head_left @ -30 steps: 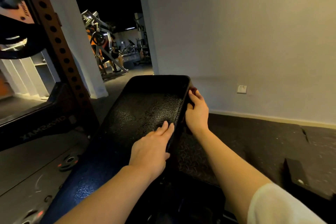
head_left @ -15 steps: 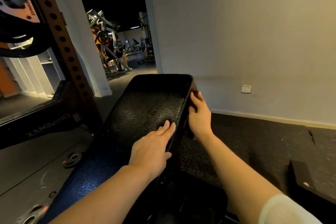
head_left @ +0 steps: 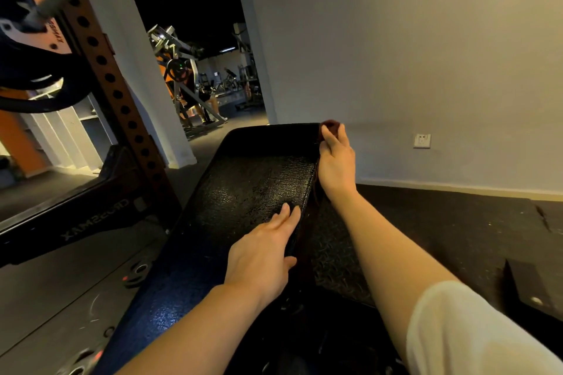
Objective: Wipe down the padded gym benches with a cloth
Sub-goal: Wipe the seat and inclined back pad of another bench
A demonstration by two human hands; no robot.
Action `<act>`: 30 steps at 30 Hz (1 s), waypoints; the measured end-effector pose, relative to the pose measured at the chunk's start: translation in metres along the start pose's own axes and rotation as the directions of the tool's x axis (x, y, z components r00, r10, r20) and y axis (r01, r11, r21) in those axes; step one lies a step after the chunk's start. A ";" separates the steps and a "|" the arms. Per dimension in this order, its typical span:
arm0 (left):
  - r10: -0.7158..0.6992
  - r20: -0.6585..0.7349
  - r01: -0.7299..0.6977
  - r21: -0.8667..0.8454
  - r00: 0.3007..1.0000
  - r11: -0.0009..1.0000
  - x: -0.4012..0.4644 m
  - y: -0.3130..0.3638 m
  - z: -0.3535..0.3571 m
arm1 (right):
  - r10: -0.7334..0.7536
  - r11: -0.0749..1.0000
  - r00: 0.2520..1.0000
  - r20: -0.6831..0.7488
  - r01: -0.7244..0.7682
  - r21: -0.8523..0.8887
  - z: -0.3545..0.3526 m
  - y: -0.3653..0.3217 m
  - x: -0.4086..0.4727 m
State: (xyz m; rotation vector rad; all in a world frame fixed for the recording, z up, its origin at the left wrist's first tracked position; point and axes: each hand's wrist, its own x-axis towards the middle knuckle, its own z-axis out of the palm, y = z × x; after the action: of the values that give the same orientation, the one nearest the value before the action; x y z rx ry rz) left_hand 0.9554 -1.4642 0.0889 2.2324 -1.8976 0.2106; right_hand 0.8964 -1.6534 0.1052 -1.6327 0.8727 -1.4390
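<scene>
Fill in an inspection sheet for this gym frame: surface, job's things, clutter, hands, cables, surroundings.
Surface: black textured padded bench, cracked-looking upholstery, running away from the camera.
Job's things: dark reddish cloth, bunched at the bench's far right corner.
Clutter: small round weight plates on the grey floor to the left.
Hands: left hand rests flat on the pad near its right edge; right hand holds the cloth against the bench's right side.
Cables: nothing seen.
Surroundings: orange perforated rack upright, white wall socket, dark rubber floor mat, gym machines beyond the doorway.
</scene>
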 end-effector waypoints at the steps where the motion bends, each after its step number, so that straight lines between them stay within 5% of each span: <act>1: 0.003 -0.003 -0.003 0.006 1.000 1.000 0.000 0.001 0.000 | 0.014 0.999 0.999 -0.033 -0.015 -0.029 0.003 0.002 -0.004; 5: 0.009 -0.014 -0.008 0.012 1.000 1.000 -0.002 0.001 0.001 | 0.085 0.993 0.992 -0.092 -0.091 -0.071 0.008 0.014 -0.037; 11: 0.017 -0.012 -0.017 0.016 1.000 1.000 0.000 -0.002 0.002 | 0.012 0.996 0.999 -0.042 -0.016 -0.087 0.006 0.019 -0.041; 16: -0.003 -0.001 0.003 0.020 1.000 1.000 0.000 -0.002 0.002 | 0.172 0.968 0.985 0.028 -0.174 0.179 -0.002 0.029 0.004; 25: -0.005 -0.019 0.005 -0.011 1.000 1.000 -0.002 -0.003 0.004 | 0.001 0.998 0.998 -0.069 0.004 0.062 0.007 0.025 -0.055; 30: -0.037 -0.009 0.037 -0.015 0.999 0.999 -0.002 0.001 0.004 | 0.165 0.979 0.985 -0.042 -0.158 0.128 0.001 0.025 -0.036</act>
State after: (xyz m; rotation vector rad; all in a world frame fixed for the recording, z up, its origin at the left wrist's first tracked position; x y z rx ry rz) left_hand 0.9541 -1.4631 0.0847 2.2510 -1.8450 0.2002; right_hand 0.8924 -1.6335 0.0666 -1.4044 0.9053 -1.3992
